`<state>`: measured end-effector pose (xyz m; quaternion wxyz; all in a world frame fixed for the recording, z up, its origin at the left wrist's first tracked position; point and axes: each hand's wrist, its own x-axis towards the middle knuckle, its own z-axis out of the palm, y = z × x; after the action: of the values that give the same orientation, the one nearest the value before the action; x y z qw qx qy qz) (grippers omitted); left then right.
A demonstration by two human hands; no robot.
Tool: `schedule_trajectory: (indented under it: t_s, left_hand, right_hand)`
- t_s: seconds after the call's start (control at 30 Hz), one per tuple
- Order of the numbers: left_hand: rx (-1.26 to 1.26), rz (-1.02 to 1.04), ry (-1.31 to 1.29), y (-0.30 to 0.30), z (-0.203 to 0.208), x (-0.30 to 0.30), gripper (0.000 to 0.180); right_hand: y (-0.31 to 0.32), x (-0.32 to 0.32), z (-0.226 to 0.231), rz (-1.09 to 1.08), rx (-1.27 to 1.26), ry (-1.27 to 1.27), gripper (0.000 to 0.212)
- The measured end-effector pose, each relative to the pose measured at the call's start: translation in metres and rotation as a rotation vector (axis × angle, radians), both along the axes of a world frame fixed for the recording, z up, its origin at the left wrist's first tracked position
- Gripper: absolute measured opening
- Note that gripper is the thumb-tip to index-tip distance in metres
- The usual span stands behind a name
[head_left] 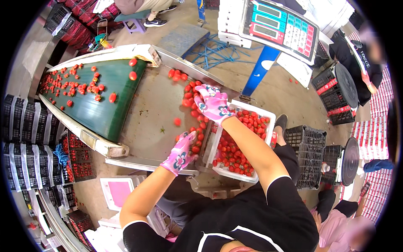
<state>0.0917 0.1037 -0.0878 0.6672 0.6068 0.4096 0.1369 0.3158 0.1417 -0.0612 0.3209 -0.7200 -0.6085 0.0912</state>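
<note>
Both my hands wear pink gloves with a flower pattern. My right hand (214,104) is cupped at the far end of a row of red cherry tomatoes (187,102), its fingers apart and touching some of them. Nearer me, my left hand (181,154) rests at the near end of the row, its fingers spread against several tomatoes. The row lies along the right side of a metal tray (145,122). A blurred tomato (177,122) is out on the tray, left of the row. Right of the tray, under my right forearm, stands a white crate (256,179) filled with cherry tomatoes.
A green conveyor belt (94,115) with scattered tomatoes ends at the tray's left. Beyond the crate, a scale display (279,27) tops a blue post (261,69). Black crates (305,155) stand at right, and more stacked crates (25,126) at left. Other people sit nearby.
</note>
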Motion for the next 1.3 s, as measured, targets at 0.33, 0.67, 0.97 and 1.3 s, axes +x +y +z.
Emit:
schedule_trajectory:
  t_s: [0.33,0.67,0.97,1.3]
  left_hand:
    - [-0.607,0.672,-0.292,0.032,0.041,0.087,0.04]
    - [-0.793,0.745,-0.697,0.08,0.031,0.129,0.029]
    - [-0.787,0.683,-0.755,0.116,0.019,0.135,0.045]
    - [-0.436,0.67,-0.602,0.097,0.039,0.109,0.037]
  right_hand:
    - [0.033,0.004,-0.015,0.041,-0.138,-0.193,0.062]
    - [0.033,0.003,-0.018,0.017,-0.183,-0.079,0.059]
    - [0.04,0.002,-0.007,-0.063,-0.089,0.364,0.044]
    - [0.018,-0.043,0.0,-0.053,0.23,0.616,0.035]
